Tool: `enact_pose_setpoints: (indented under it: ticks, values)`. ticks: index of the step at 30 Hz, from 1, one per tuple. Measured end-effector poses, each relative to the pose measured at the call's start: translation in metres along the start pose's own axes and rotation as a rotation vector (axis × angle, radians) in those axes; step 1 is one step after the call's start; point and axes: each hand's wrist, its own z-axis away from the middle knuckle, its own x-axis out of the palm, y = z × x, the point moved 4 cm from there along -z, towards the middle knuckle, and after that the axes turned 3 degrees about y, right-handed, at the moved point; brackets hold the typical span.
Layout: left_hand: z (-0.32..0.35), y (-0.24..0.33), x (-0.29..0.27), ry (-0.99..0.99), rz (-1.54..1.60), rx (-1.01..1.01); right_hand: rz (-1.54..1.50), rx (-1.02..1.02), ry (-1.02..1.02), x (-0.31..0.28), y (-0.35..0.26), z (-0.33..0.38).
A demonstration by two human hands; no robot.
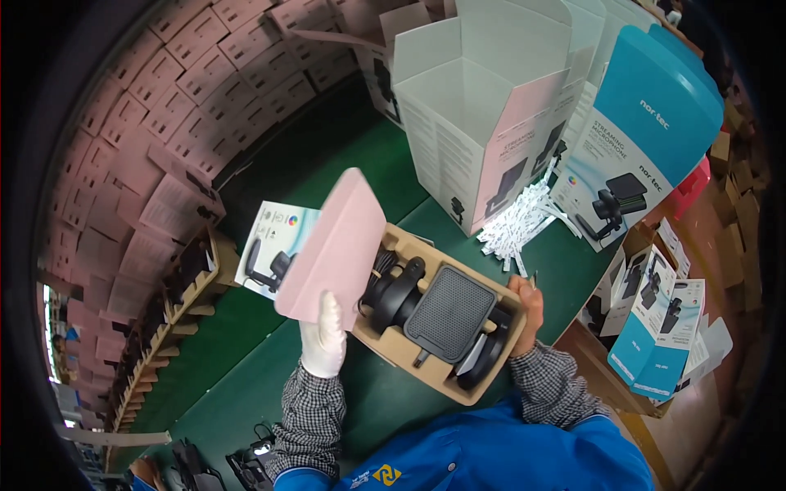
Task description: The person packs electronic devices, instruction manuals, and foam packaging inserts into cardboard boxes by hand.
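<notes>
My left hand [323, 340], in a white glove, grips the lower edge of a flattened pink and white box sleeve [332, 245] that is tilted up over the green table. My bare right hand [526, 304] holds the far right end of a brown cardboard tray [483, 380]. In the tray lies a black device with a square mesh face [449, 315], a round black stand [395, 299] and a coiled cable. The sleeve's open end sits against the tray's left end.
Opened white and pink cartons [483, 123] stand at the back. Beside them lean a blue box sleeve [643, 135] and a pile of white twist ties [524, 221]. Stacks of pink boxes [188, 106] fill the left. More boxed units [655, 327] stand at the right.
</notes>
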Motion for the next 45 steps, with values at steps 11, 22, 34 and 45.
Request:
enact_pose_setpoints:
  ticks: [11,22,34,45]
  values:
    - [-0.016,-0.010,0.016,0.209,0.155,0.090,-0.036,0.104,-0.417,0.013,0.023,-0.016]
    - [-0.002,-0.018,0.038,0.355,0.130,0.022,-0.087,0.091,-0.372,-0.038,0.036,0.013]
    - [0.025,-0.043,0.005,0.238,0.170,-0.149,-0.119,0.119,-0.425,0.010,0.088,-0.015]
    - [0.005,-0.032,0.004,-0.033,-0.190,0.257,0.455,-0.260,-0.358,0.067,0.089,-0.020]
